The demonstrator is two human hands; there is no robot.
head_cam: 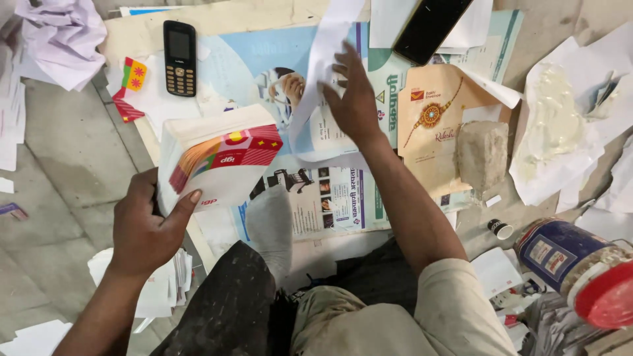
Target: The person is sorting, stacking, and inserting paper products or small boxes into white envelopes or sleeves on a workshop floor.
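A seated person works over a paper-covered board on the floor, a thick stack of printed cards clamped in the left hand at about 8 o'clock in the view, while the right hand presses a long white paper strip near the centre, toward 12 o'clock.

The left hand grips only the stack's lower left corner, thumb across the front face and fingers hidden behind; the stack stands tilted, its red, yellow and green edges fanning toward the right. Held by 1 corner like that, the loose cards could likely slide apart and spill onto the printed poster sheet below, or onto the sock-clad foot just beneath it.

The right hand lies flat with fingers spread apart, palm down on the strip, gripping nothing; the forearm runs from the 5 o'clock corner up to the wrist. The strip curls upward past the fingertips toward the top edge, so it may spring back or crease if the pressure lifts.

At 3 o'clock, a crumpled white sheet smeared with pale paste lies near a grey block resting on a tan printed envelope; a stray sleeve or card could probably pick up a smear there. A black keypad phone sits at 11 o'clock and a dark smartphone at 1 o'clock, both on loose papers and within reach of any sweep of the arm. A blue tin with a red lid lies at 4 o'clock.
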